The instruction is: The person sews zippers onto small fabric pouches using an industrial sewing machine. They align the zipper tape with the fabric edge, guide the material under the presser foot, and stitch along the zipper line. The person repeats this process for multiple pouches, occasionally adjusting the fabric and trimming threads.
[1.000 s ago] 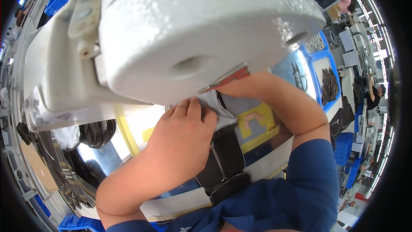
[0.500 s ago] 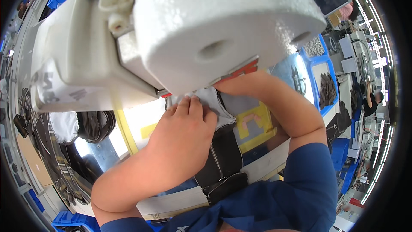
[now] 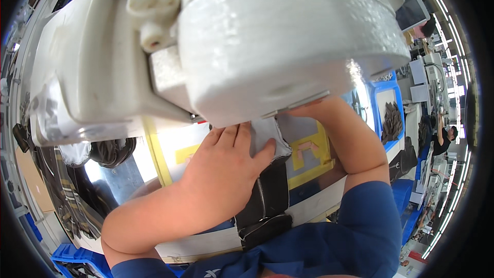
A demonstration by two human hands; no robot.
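The blue shirt [image 3: 334, 247] near the zipped fabric [image 3: 275, 185] bears a white emblem [image 3: 211, 273].

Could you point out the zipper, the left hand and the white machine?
Zipper [image 3: 262, 196], head view: its metal teeth.
Left hand [image 3: 223, 169], head view: the back.
White machine [image 3: 288, 36], head view: its rounded side.

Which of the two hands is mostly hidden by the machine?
The right hand: the white machine head covers most of it, while the left hand shows its back in plain view.
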